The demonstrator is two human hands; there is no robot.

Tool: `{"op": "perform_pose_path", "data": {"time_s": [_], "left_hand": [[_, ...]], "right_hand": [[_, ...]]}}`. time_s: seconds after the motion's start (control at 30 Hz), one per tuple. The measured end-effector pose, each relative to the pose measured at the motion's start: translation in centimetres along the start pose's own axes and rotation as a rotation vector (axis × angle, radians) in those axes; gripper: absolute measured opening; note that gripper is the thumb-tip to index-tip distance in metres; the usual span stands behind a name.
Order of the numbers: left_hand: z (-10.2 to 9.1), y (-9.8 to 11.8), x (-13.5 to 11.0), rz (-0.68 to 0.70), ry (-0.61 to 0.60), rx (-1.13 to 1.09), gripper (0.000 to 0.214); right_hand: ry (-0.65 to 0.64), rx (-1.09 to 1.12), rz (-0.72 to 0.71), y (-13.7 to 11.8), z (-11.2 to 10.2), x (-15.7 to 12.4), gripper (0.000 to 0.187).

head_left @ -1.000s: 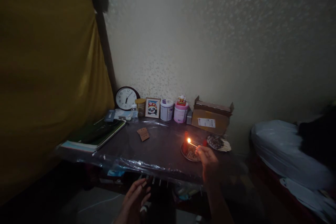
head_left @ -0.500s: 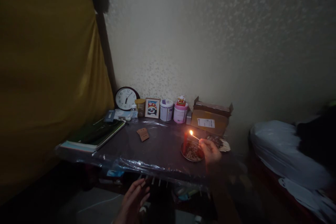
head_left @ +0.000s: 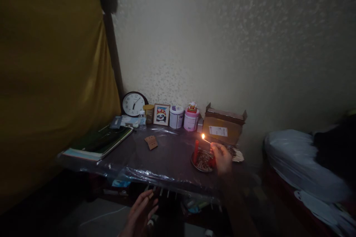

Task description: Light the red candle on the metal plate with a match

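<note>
My right hand (head_left: 222,158) pinches a burning match (head_left: 207,141) by its end. The flame is at the match's left tip, slightly above and to the right of a red candle (head_left: 196,152). That candle stands upright at the left side of a small round dish (head_left: 204,170) with dark and pale bits in it, and no flame shows on its wick. Low in the view, in front of the table edge, my left hand (head_left: 141,209) is curled with a small tan piece (head_left: 151,195) between thumb and fingers. Its kind is too dim to tell.
A plastic-covered table (head_left: 167,155) bears a folded brown card (head_left: 151,143) and books (head_left: 100,142) at left. Along the wall stand a clock (head_left: 134,104), a panda picture (head_left: 161,114), tins (head_left: 176,117) and a cardboard box (head_left: 223,124). A second dish (head_left: 231,151) is behind my right hand.
The lit match has risen a little and moved away from the candle's top. My right hand has shifted slightly up and left. My left hand is nearly still.
</note>
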State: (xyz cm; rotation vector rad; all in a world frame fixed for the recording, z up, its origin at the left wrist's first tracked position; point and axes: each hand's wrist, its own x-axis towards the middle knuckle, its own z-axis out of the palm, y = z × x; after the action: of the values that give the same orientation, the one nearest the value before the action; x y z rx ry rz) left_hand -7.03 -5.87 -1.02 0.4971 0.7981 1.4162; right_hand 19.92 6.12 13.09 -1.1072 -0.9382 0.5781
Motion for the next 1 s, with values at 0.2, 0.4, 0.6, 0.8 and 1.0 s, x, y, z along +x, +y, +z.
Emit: {"op": "perform_pose_path", "data": {"time_s": [0.2, 0.4, 0.6, 0.8, 1.0], "left_hand": [[-0.8, -0.5, 0.6, -0.02, -0.037, -0.014, 0.027], [-0.2, -0.1, 0.6, -0.013, 0.025, -0.013, 0.028], [0.0, 0.2, 0.5, -0.028, 0.016, 0.013, 0.031], [-0.3, -0.1, 0.8, -0.055, 0.053, 0.0, 0.032], [-1.0, -0.5, 1.4, -0.068, 0.009, -0.034, 0.031]], "right_hand": [[-0.019, -0.048, 0.014, 0.8, 0.5, 0.1, 0.029], [-0.02, -0.086, 0.021, 1.0, 1.0, 0.2, 0.026], [-0.022, -0.12, 0.01, 1.2, 1.5, 0.3, 0.024], [-0.029, -0.172, -0.02, 1.9, 1.5, 1.0, 0.026], [-0.041, -0.232, -0.041, 2.7, 1.3, 1.2, 0.028]]}}
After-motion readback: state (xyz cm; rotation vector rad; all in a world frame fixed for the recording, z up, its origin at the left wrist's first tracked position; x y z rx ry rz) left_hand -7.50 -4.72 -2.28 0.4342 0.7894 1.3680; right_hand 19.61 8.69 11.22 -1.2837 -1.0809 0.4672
